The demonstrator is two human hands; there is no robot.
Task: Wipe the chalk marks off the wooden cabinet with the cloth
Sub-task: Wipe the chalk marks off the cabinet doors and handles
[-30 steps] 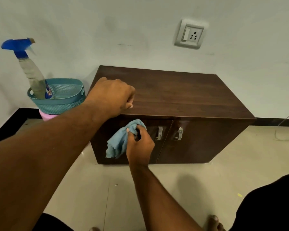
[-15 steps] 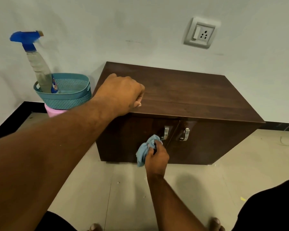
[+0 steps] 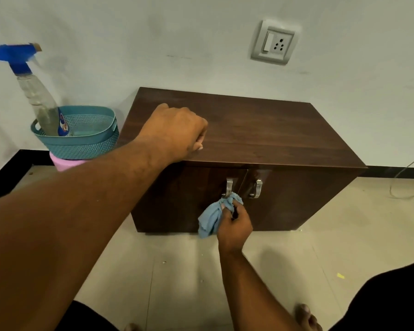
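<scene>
A low dark wooden cabinet [image 3: 261, 130] with two doors and metal handles [image 3: 228, 187] stands against the wall. My left hand [image 3: 177, 132] rests as a loose fist on the front left part of its top, fingers curled and holding nothing. My right hand [image 3: 234, 223] grips a bunched light blue cloth [image 3: 210, 218] and presses it against the left door, just below that door's handle. No chalk marks show on the dark wood from here.
A teal basket [image 3: 81, 142] on a pink container [image 3: 62, 162] stands left of the cabinet and holds a spray bottle [image 3: 37, 96] with a blue trigger. A wall socket [image 3: 274, 43] is above. A cable [image 3: 404, 187] lies on the tiled floor at right. My bare toes [image 3: 306, 316] show below.
My right hand has carried the cloth from high on the left door down and to the right, ending under the left handle. The left hand has stayed on the cabinet top.
</scene>
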